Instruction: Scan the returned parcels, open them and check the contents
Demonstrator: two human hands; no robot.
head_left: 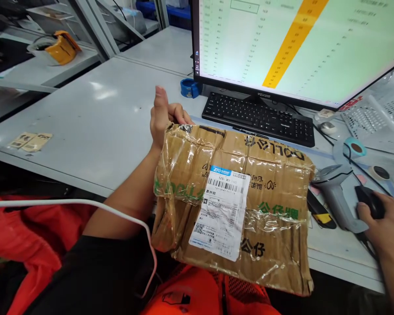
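Find the tape-wrapped parcel [254,192] at the near edge of the worktop [85,109], white label [219,214] up, above an orange vest [197,291]. Read its long axis as running left to right across the body, slanting down to the right in view, much like the keyboard [262,118] beyond. Take the left hand [166,113] as the nearer one: right at the far left corner, thumb raised, fingers curled above the edge. Cannot tell its hold, with part of the palm hidden behind the parcel; may be propping it from there, at a guess. See the right hand [385,223] well apart to the right, closed over a black mouse [369,201]. Note the grey scanner [335,197] between, just beside the parcel's right edge, handle toward the right hand. From the right hand, look left past the scanner to the parcel; from the left, look rightward and toward the body.
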